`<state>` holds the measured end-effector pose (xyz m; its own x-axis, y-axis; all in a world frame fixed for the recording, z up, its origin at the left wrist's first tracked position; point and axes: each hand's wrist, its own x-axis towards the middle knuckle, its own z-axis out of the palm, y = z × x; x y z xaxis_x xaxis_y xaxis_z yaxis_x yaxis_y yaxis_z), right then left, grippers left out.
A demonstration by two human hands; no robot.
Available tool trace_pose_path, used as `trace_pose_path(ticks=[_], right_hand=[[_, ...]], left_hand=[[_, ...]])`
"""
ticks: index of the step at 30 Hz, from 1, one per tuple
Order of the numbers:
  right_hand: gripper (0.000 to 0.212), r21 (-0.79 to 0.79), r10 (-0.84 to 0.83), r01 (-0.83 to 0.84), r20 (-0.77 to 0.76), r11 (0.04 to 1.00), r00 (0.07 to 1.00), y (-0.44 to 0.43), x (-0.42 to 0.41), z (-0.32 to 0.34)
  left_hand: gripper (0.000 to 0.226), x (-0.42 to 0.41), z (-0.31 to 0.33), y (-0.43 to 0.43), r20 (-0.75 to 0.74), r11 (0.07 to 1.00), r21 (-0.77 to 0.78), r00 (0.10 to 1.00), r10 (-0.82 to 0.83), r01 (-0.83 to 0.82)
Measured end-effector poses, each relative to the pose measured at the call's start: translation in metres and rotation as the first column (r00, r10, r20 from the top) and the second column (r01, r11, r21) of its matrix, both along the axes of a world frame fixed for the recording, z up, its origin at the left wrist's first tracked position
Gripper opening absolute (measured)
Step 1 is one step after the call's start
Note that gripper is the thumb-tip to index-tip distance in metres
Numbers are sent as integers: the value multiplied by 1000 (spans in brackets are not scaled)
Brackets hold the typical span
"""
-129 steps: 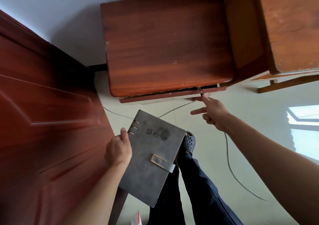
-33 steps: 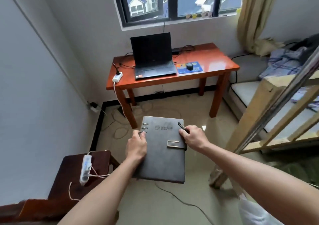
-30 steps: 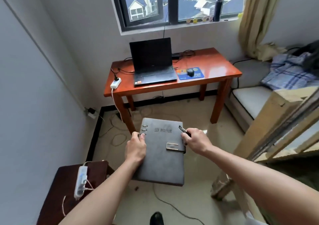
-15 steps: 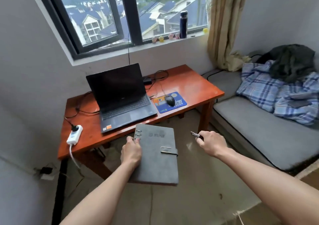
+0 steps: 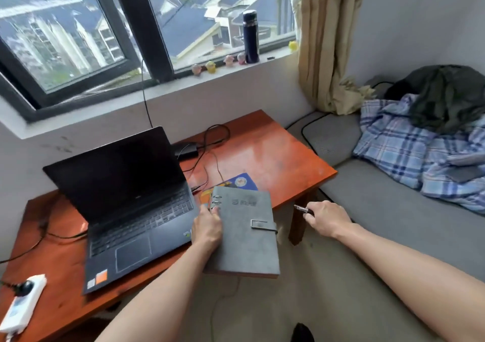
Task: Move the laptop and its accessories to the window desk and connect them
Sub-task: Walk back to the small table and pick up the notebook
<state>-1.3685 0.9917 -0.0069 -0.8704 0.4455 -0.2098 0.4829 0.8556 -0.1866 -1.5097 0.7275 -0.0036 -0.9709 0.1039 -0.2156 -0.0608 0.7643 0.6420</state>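
Nearest the viewer, the left hand (image 5: 207, 230) grips a grey notebook (image 5: 246, 236) by its ringed spine. The right hand (image 5: 328, 219) is closed around a pen (image 5: 303, 208), just off the table's (image 5: 283, 157) front right corner. Half a second ago both were short of the table. Now the notebook overhangs its front edge and partly hides the pad (image 5: 242, 181), so set-down looks close. The laptop (image 5: 131, 200) sits open at left, cabled. There is bare wood right of the pad, towards the bed (image 5: 380, 205).

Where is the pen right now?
In the head view, the pen is pinched in the right hand, just right of the grey notebook and off the front right corner of the desk.
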Motion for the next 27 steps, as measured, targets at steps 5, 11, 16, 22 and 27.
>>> trace_pose_path(ticks=[5, 11, 16, 22, 27], right_hand=[[25, 16, 52, -52, 23, 999, 998, 56, -72, 1], [20, -16, 110, -109, 45, 994, 993, 100, -153, -18], [22, -20, 82, -80, 102, 997, 991, 138, -205, -32], [23, -65, -7, 15, 119, 998, 993, 180, -260, -43], [17, -237, -36, 79, 184, 968, 982, 195, -283, -67]], left_hand=[[31, -54, -13, 55, 47, 997, 1, 996, 77, -77], [31, -129, -40, 105, 81, 993, -40, 990, 111, -108], [33, -188, -65, 139, 131, 989, -30, 980, 151, -148], [32, -236, -90, 187, 237, 965, -35, 936, 262, -261], [33, -252, -106, 223, 260, 950, -39, 914, 310, -311]])
